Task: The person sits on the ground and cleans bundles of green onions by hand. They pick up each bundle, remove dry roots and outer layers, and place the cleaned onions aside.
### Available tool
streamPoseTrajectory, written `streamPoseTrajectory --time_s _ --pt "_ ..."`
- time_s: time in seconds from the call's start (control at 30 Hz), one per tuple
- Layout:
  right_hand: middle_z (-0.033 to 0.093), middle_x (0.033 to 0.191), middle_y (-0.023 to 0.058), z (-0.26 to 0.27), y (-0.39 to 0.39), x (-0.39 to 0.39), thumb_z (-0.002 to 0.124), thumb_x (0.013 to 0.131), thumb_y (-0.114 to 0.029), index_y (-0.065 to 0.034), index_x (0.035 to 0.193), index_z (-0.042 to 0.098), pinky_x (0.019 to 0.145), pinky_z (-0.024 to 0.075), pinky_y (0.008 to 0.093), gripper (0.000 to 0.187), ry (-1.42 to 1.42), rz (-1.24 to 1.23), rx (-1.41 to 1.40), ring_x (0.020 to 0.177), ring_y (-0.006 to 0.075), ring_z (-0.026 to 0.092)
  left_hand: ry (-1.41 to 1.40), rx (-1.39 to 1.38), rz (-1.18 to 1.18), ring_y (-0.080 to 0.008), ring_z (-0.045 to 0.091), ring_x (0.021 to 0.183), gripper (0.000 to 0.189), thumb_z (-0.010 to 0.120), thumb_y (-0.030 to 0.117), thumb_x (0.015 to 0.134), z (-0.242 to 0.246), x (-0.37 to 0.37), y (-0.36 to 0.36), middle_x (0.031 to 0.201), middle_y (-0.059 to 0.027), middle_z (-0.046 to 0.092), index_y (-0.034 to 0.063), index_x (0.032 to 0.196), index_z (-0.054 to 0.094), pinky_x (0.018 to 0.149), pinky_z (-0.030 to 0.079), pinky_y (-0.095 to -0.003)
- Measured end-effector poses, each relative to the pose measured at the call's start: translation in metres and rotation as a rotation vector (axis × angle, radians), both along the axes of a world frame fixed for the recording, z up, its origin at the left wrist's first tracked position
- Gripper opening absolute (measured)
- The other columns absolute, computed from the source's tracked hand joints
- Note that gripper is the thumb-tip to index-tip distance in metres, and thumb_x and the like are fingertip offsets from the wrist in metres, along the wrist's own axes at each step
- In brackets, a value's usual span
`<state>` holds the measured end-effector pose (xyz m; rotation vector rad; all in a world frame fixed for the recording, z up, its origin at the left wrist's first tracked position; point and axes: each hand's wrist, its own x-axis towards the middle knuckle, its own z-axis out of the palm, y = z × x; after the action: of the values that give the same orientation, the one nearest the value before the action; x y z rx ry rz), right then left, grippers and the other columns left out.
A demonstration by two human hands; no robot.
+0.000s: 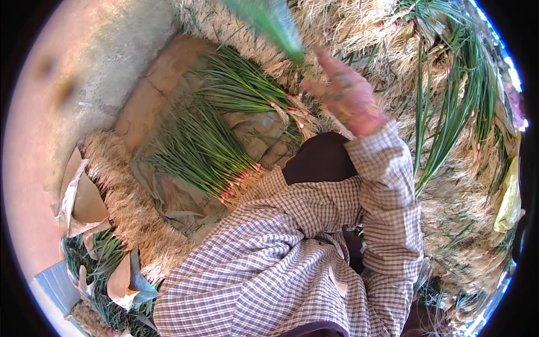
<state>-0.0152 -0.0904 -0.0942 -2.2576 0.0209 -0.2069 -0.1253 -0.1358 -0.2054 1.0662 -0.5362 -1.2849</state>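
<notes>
My right hand [347, 94] is raised at the upper middle, blurred, its fingers apart and nothing visible held between them. Bits of green cling to its skin. Just beyond the fingertips is a blurred green leafy bundle [269, 27], with a gap between it and the hand. Below and left of the hand, a small bunch of spring onions [248, 86] lies with pale roots toward me. A larger row of spring onions [202, 147] rests on a dark sheet [177, 198], pinkish bulbs near my checkered sleeve. My left hand is out of view.
Masses of rooted spring onions [358, 25] are heaped beyond and to the right. Long green leaves [450, 118] hang over the right heap. Another stack [126, 189] stands at left beside torn cardboard [90, 202]. A yellowish plastic bag [507, 198] lies at far right.
</notes>
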Motion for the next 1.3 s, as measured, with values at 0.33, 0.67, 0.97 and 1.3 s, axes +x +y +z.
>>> streamPoseTrajectory --time_s 0.33,0.67,0.97,1.3 --pt "0.064 0.107 0.0067 0.001 -0.142 -0.194 0.060 0.089 -0.016 -0.0016 0.112 0.061 0.086 0.0457 0.0290 0.027 -0.459 -0.793 0.313 0.099 0.0168 0.059 0.487 -0.152 -0.216 -0.0227 0.066 0.080 0.025 0.064 0.012 0.080 0.005 -0.012 -0.005 0.086 -0.0129 0.066 -0.0059 0.096 0.061 0.068 0.053 -0.0301" --pt "0.061 0.091 0.0024 -0.016 -0.103 -0.211 0.056 0.086 -0.051 -0.0061 0.130 0.045 0.042 0.0390 0.0150 0.064 -0.070 -0.589 0.850 0.055 0.0045 0.052 -0.005 -0.085 -0.127 -0.0144 0.056 0.057 0.013 0.056 0.012 0.085 0.047 -0.013 0.016 0.066 -0.0051 0.058 0.0010 0.089 0.062 0.051 0.044 -0.0245" --pt "0.054 0.120 0.0160 0.008 -0.116 -0.176 0.056 0.090 -0.031 0.0030 0.129 0.044 0.088 0.0429 0.0318 0.053 -0.980 -0.727 0.212 0.103 0.0210 0.054 0.189 -0.484 0.088 -0.0094 0.055 0.069 0.024 0.058 0.015 0.087 0.132 0.027 -0.023 0.078 0.0002 0.058 0.0019 0.106 0.062 0.064 0.046 -0.0197" --pt "0.061 0.115 0.0106 -0.012 -0.298 -0.202 0.062 0.085 -0.041 -0.0105 0.118 0.057 0.087 0.0464 0.0331 0.045 -0.262 -1.303 -0.637 0.109 0.0237 0.056 0.375 -0.207 -0.082 -0.0229 0.061 0.084 0.029 0.057 0.015 0.088 0.054 0.030 -0.050 0.088 -0.0110 0.061 -0.0030 0.110 0.054 0.079 0.054 -0.0360"
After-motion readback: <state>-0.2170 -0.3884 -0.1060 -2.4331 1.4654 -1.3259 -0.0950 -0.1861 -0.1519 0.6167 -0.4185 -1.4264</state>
